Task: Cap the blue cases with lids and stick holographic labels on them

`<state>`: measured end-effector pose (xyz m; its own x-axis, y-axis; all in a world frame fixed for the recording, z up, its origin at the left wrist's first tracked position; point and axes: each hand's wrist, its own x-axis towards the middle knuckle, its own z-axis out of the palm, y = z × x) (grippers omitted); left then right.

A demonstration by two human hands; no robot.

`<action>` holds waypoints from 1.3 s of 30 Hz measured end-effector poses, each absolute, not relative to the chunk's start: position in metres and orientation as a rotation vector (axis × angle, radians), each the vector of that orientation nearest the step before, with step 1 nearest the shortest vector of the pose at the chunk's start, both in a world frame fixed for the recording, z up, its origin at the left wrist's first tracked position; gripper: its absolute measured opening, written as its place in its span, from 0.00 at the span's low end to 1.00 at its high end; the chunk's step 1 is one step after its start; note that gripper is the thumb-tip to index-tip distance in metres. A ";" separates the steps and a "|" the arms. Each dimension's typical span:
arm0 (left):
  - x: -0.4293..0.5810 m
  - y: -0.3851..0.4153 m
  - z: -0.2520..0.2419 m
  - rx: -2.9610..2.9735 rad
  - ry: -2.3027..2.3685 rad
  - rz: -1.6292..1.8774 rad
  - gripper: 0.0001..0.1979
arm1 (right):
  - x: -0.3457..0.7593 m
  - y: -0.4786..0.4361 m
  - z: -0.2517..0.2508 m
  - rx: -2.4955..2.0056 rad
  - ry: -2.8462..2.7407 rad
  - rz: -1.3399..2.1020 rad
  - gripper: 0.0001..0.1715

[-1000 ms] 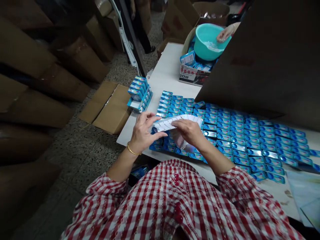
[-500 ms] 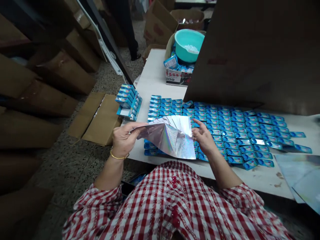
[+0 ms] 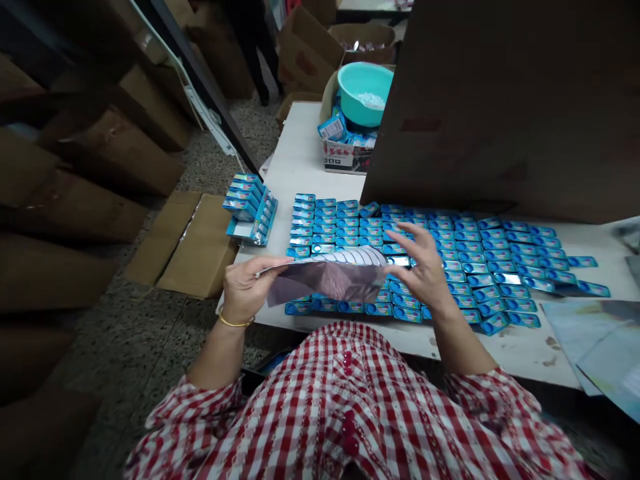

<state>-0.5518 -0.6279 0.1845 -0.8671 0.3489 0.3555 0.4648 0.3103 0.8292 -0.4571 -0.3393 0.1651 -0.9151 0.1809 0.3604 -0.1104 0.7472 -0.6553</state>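
A shiny silver holographic sheet (image 3: 325,281), perhaps several stacked together, hangs bowed above the table. My left hand (image 3: 245,285) pinches its left end between thumb and fingers. At the other end, my right hand (image 3: 423,270) has its fingers spread apart; the thumb is close to the sheet's edge, and I cannot tell whether it touches. Rows of small blue packs (image 3: 465,257) lie under and beyond the sheet, partly hidden by it and by my hands.
A blue display box with packs (image 3: 253,210) stands at the table's left edge. Behind are a carton (image 3: 340,160) and a turquoise basin (image 3: 363,113) with white pieces inside. A large brown board (image 3: 490,107) rises at the back right. Silvery sheets (image 3: 595,340) lie at right.
The sheet has tipped, so its bright face now shows only as a thin band. My right hand has lifted slightly and spread its fingers. The view has shifted a little.
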 end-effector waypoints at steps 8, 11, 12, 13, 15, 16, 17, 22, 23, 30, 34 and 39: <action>-0.557 -0.625 0.179 -0.811 -2.577 -1.715 0.05 | -0.492 -0.372 0.160 0.498 -2.941 0.957 0.17; -0.567 -0.631 0.156 -0.533 -2.550 -1.913 0.10 | -0.501 -0.350 0.153 0.486 -3.009 1.074 0.15; -0.570 -0.631 0.149 -0.432 -2.523 -1.982 0.12 | -0.503 -0.342 0.151 0.445 -3.024 1.136 0.15; -0.572 -0.631 0.142 -0.349 -2.497 -2.048 0.13 | -0.504 -0.335 0.147 0.393 -3.038 1.216 0.16; -0.576 -0.626 0.131 -0.214 -2.440 -2.175 0.15 | -0.505 -0.322 0.139 0.248 -3.035 1.422 0.19; -0.579 -0.622 0.127 -0.149 -2.402 -2.245 0.16 | -0.506 -0.317 0.134 0.155 -3.006 1.542 0.21; -0.581 -0.618 0.122 -0.074 -2.354 -2.321 0.17 | -0.506 -0.311 0.130 0.061 -2.954 1.664 0.22; -0.591 -0.588 0.100 0.275 -2.180 -2.616 0.20 | -0.513 -0.284 0.116 -0.282 -2.775 1.961 0.26; -0.592 -0.581 0.095 0.324 -2.162 -2.672 0.20 | -0.515 -0.277 0.114 -0.327 -2.786 1.963 0.27; -0.579 -0.534 0.043 0.658 -1.922 -3.089 0.20 | -0.543 -0.213 0.069 -0.559 -3.087 1.650 0.32; -0.570 -0.517 0.011 0.849 -1.999 -3.101 0.18 | -0.561 -0.225 0.042 -0.316 -3.301 0.810 0.21; -0.567 -0.515 -0.004 0.894 -1.846 -3.147 0.13 | -0.572 -0.329 0.029 0.416 -3.077 0.471 0.19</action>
